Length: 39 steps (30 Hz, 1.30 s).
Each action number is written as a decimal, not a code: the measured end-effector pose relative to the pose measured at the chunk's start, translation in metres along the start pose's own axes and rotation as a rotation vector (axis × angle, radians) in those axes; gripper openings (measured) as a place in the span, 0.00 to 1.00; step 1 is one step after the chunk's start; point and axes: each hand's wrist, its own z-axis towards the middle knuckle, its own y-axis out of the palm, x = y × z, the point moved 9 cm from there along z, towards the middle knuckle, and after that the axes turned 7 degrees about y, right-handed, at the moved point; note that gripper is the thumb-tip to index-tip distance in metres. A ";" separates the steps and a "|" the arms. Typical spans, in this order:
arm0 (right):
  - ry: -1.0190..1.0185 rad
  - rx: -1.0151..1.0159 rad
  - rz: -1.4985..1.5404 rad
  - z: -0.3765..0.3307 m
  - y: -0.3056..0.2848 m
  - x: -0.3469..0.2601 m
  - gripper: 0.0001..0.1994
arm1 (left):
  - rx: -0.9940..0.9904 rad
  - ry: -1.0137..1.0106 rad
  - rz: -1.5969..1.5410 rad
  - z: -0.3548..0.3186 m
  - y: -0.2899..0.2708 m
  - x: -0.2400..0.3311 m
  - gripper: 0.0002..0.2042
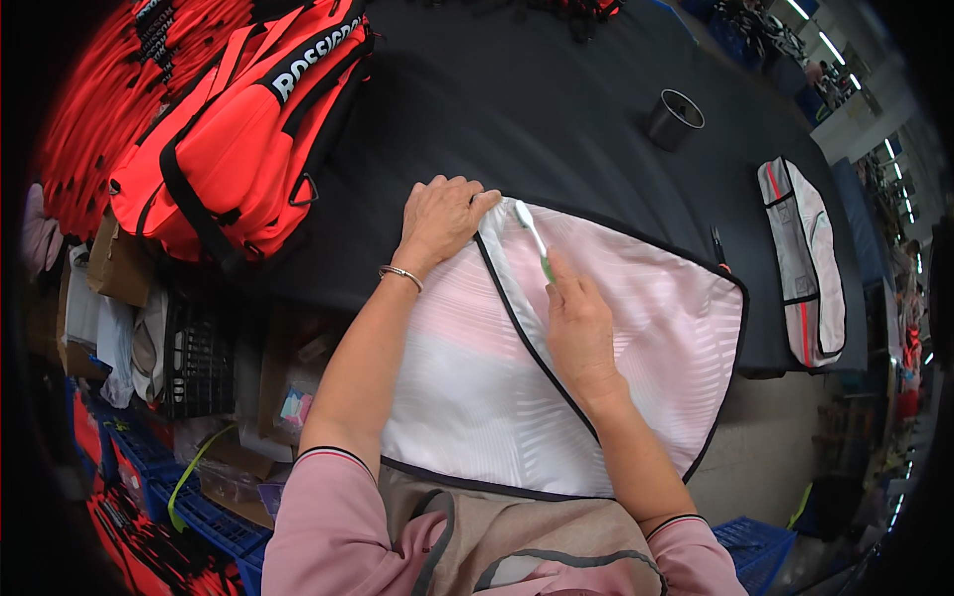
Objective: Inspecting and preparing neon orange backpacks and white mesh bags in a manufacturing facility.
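A pale pink and white patterned fabric panel [666, 288] with black edge binding lies across the near side of the black table, its near end hanging toward me. My left hand [444, 214] presses on the panel's far left corner, fingers bent over the edge; whether it pinches the cloth is hidden. In my right hand [578, 328] is a toothbrush [537, 241] with a white head and green handle. The brush head rests at or just above the fabric by that corner, right of my left fingers. A black binding strip runs diagonally between my two forearms.
A large red and black bag [224, 149] stands at the left, beside stacked red pieces [94, 129]. A dark metal cup [676, 120] sits toward the far right. Small snips [719, 250] and a narrow grey piece [803, 260] lie at the right. Below left are blue crates [224, 521].
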 end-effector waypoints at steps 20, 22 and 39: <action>0.126 -0.387 -0.400 -0.023 0.044 -0.005 0.26 | 0.236 0.023 -0.037 -0.011 -0.009 0.006 0.18; 0.112 -0.419 -0.362 -0.028 0.035 -0.005 0.25 | 0.168 -0.049 -0.094 -0.013 -0.008 -0.002 0.17; -0.014 -0.518 -0.299 -0.049 0.009 0.014 0.25 | -0.055 0.025 -0.321 -0.053 -0.003 -0.003 0.54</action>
